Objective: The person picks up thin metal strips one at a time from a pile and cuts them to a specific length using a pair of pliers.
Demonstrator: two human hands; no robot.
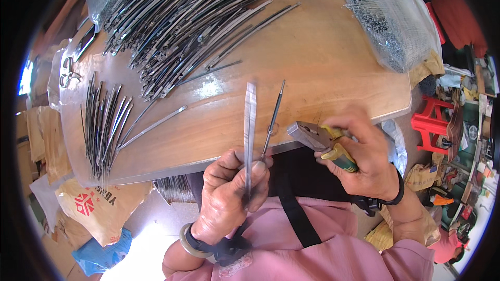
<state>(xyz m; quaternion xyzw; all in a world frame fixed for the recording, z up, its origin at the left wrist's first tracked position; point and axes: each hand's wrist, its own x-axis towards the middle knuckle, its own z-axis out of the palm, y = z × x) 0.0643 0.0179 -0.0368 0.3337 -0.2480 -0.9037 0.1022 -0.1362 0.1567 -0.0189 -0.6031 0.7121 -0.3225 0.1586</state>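
Strip (250, 122) in left hand (226, 187), long axis pointing forward.

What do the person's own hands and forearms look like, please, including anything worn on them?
The left hand is gloveless, with a pale, rounded bangle and a dark band at the wrist. The right hand is also gloveless, with a black wristband. Pink sleeves leave the visible forearms bare.

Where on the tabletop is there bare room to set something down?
Between the large strip pile and the plastic bag, the tabletop lies bare toward the pliers. Its left side is crowded with scissors and a smaller strip bundle.
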